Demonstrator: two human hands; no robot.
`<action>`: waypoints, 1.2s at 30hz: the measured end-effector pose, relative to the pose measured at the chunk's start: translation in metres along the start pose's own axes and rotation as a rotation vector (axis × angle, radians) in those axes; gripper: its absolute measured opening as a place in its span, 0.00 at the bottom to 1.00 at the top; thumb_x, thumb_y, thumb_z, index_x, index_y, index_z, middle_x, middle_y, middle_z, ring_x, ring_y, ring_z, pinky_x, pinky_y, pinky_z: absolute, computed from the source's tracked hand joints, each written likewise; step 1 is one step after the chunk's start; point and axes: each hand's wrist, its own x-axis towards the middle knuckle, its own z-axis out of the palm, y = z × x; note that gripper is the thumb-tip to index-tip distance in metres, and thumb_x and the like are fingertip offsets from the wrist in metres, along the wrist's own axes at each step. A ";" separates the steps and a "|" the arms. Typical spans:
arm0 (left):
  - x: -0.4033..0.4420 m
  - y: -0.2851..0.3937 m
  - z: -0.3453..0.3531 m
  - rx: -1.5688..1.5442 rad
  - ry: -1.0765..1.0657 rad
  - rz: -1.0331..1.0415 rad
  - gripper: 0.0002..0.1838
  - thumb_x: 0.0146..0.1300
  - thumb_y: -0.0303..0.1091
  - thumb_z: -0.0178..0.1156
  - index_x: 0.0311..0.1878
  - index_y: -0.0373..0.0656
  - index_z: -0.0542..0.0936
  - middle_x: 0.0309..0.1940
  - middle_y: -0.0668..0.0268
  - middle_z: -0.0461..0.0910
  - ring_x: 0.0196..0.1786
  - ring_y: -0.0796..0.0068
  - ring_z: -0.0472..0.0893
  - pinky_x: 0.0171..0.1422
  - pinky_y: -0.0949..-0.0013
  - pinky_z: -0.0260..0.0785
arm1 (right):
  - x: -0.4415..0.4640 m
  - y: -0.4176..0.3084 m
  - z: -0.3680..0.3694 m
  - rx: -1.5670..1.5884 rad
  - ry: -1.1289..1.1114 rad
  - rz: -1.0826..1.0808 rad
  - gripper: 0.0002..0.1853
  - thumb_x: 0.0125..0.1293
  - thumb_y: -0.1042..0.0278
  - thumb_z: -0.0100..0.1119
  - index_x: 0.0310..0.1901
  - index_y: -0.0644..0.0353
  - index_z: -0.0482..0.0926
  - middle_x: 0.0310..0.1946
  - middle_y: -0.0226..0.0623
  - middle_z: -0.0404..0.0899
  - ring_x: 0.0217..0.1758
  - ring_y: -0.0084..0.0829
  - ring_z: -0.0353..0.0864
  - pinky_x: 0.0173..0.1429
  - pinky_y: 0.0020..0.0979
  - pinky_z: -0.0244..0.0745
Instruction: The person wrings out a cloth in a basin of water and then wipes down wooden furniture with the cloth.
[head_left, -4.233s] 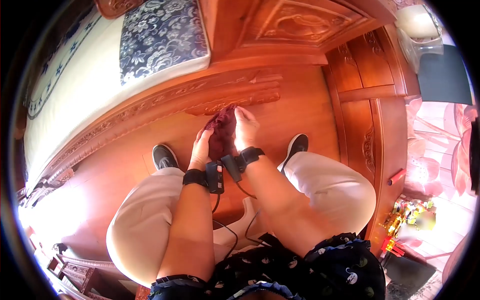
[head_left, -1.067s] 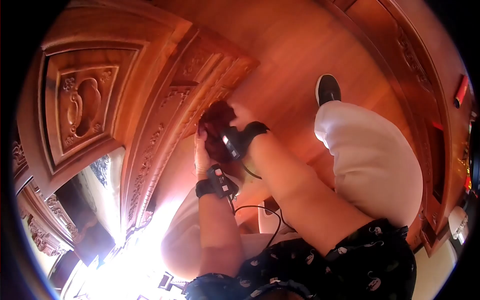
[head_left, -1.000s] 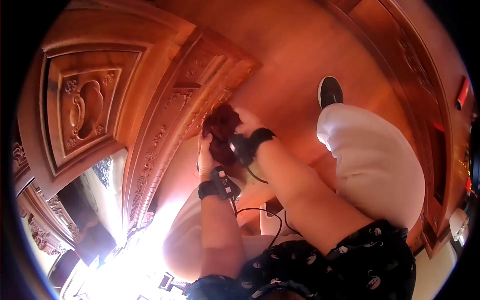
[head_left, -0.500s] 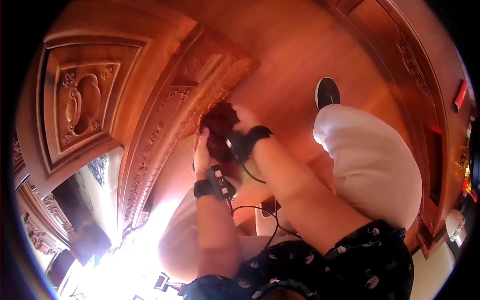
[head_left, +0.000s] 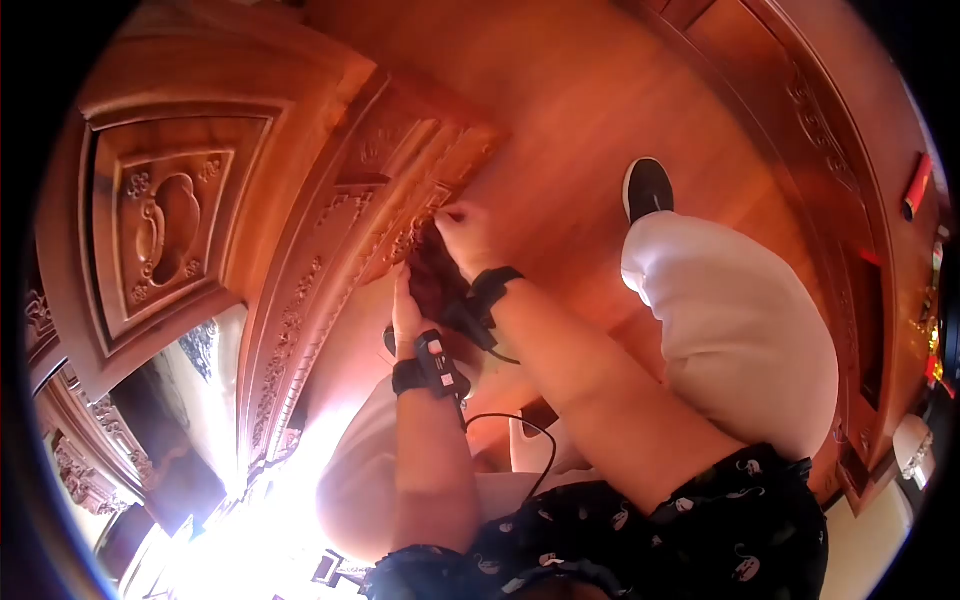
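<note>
Head view: I judge the dark red cloth [head_left: 432, 280] light and limp, gripped by left hand [head_left: 406, 312], best taken beyond that grip, where right hand [head_left: 465, 236] pinches its edge.

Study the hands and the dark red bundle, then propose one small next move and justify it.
Probably ease the right hand gently away, teasing the upper edge outward: its curled fingers are at the top of the dark red bundle, while the left hand lies along the side and could steady it.
</note>
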 end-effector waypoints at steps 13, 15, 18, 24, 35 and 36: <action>-0.008 0.008 0.019 0.057 -0.087 0.092 0.20 0.61 0.44 0.49 0.54 0.45 0.70 0.49 0.68 0.74 0.51 0.69 0.73 0.56 0.64 0.65 | -0.008 -0.031 0.005 0.242 -0.006 0.242 0.04 0.52 0.74 0.60 0.27 0.65 0.79 0.20 0.30 0.76 0.24 0.19 0.71 0.31 0.21 0.67; -0.024 0.009 0.034 0.110 -0.006 0.071 0.20 0.61 0.45 0.51 0.54 0.48 0.71 0.49 0.69 0.75 0.50 0.70 0.74 0.53 0.65 0.66 | -0.006 -0.030 0.003 0.359 0.020 0.191 0.04 0.52 0.73 0.60 0.28 0.65 0.79 0.21 0.30 0.77 0.24 0.19 0.72 0.31 0.21 0.68; -0.018 0.010 0.034 0.134 0.044 0.074 0.19 0.60 0.45 0.51 0.53 0.50 0.71 0.47 0.70 0.75 0.49 0.72 0.74 0.51 0.65 0.66 | -0.002 -0.033 0.006 0.489 0.074 0.006 0.06 0.50 0.72 0.62 0.29 0.65 0.78 0.24 0.33 0.78 0.27 0.22 0.74 0.34 0.23 0.69; -0.009 0.006 0.029 0.147 0.083 0.140 0.15 0.59 0.44 0.52 0.48 0.50 0.74 0.42 0.70 0.76 0.45 0.74 0.74 0.50 0.67 0.65 | 0.013 -0.019 0.008 -0.015 0.211 0.001 0.07 0.47 0.71 0.60 0.26 0.66 0.78 0.23 0.45 0.78 0.26 0.36 0.77 0.35 0.31 0.71; -0.017 0.001 0.038 0.014 -0.068 0.059 0.18 0.59 0.45 0.50 0.50 0.46 0.72 0.45 0.65 0.76 0.48 0.65 0.75 0.53 0.61 0.67 | 0.016 -0.015 0.001 0.026 0.072 -0.214 0.05 0.50 0.72 0.59 0.29 0.62 0.76 0.22 0.38 0.75 0.27 0.28 0.74 0.35 0.28 0.69; -0.016 0.004 0.036 0.081 -0.056 0.037 0.19 0.60 0.45 0.50 0.50 0.46 0.72 0.46 0.66 0.76 0.48 0.65 0.75 0.53 0.61 0.67 | 0.015 -0.021 0.001 0.027 0.070 -0.214 0.05 0.50 0.72 0.59 0.29 0.62 0.76 0.22 0.38 0.75 0.27 0.28 0.74 0.35 0.28 0.69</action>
